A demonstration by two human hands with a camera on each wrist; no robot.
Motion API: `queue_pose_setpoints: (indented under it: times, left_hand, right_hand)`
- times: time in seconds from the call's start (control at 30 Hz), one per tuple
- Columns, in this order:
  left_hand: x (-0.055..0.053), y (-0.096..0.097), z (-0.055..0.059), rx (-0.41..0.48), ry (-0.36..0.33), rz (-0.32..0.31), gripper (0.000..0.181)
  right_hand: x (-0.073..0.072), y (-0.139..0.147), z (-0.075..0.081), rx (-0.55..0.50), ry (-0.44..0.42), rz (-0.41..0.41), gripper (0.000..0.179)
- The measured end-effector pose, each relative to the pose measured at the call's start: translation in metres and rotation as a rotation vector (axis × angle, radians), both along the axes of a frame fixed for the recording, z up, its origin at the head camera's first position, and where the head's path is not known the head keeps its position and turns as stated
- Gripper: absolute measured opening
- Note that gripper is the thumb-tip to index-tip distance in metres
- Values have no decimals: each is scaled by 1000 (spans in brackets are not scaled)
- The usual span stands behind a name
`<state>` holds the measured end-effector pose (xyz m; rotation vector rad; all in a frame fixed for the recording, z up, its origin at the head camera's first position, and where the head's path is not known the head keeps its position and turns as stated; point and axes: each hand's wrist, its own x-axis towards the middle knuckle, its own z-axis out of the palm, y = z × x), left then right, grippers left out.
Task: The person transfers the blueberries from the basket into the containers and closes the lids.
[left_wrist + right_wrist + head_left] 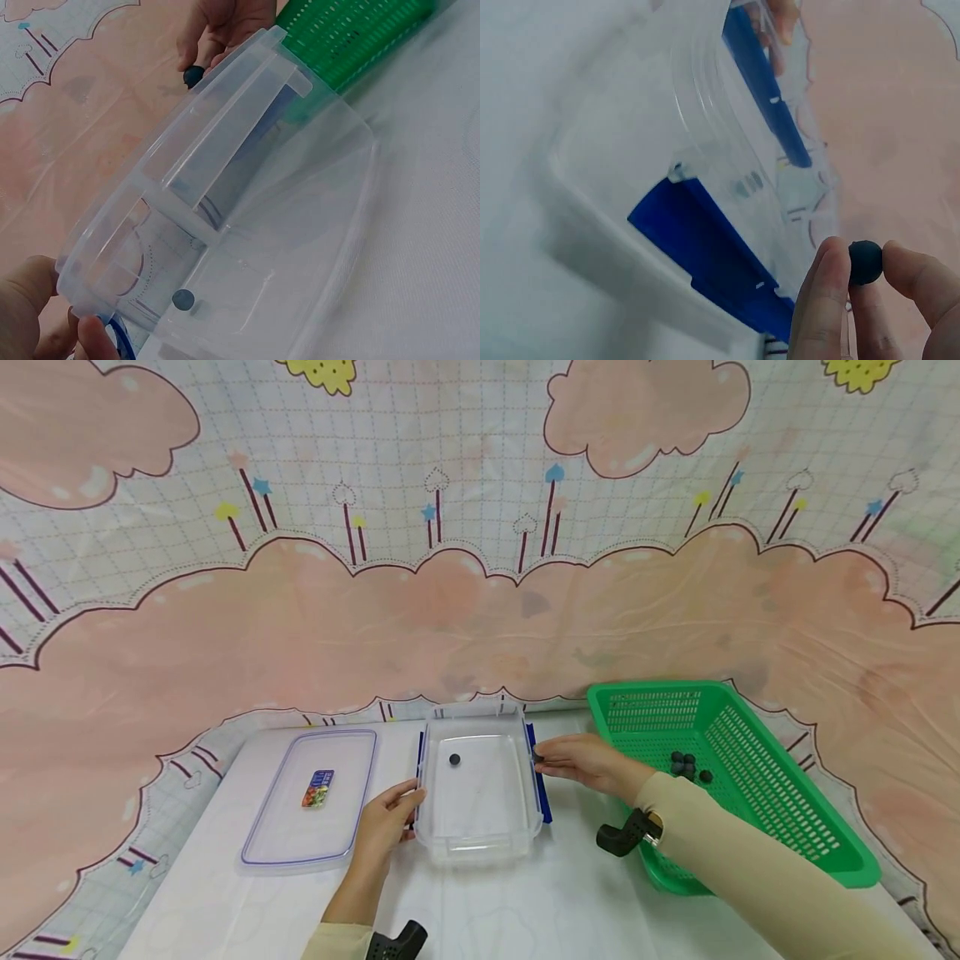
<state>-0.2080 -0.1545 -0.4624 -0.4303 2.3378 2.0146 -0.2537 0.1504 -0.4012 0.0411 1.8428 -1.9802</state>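
Observation:
My left hand [384, 818] grips the left rim of a clear plastic food container [480, 797], thumb at the top edge and fingers outside. Between thumb and fingertips my right hand [585, 760] pinches a small dark blue ball [865, 262] that looks like a blueberry. That hand is just outside the container's right rim, near its side latch [697, 240], which hangs open. A similar dark ball [454, 760] lies inside the container, toward the left, and also shows through the clear wall in the left wrist view.
A green perforated basket [795, 818] stands at the right with several dark balls [681, 765] in it, under my right forearm. Left of the container lies its clear lid [262, 839], blue-edged, bearing a colourful label [318, 788]. A printed curtain [420, 635] rises behind the table.

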Motion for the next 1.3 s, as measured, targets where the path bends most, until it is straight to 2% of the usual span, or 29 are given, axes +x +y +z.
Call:
queue_pose_setpoints:
  times: [0.63, 0.9, 1.3]
  left_hand:
    - [-1, -1, 0, -8, 3, 17, 41]
    - [-1, -2, -1, 4, -2, 16, 42]
    - [-1, 0, -1, 6, -10, 14, 41]
  right_hand:
    - [-9, -43, 10, -17, -94, 25, 37]
    - [-13, -64, 4, -19, -136, 66, 37]
    - [-18, -87, -6, 32, -136, 59, 36]
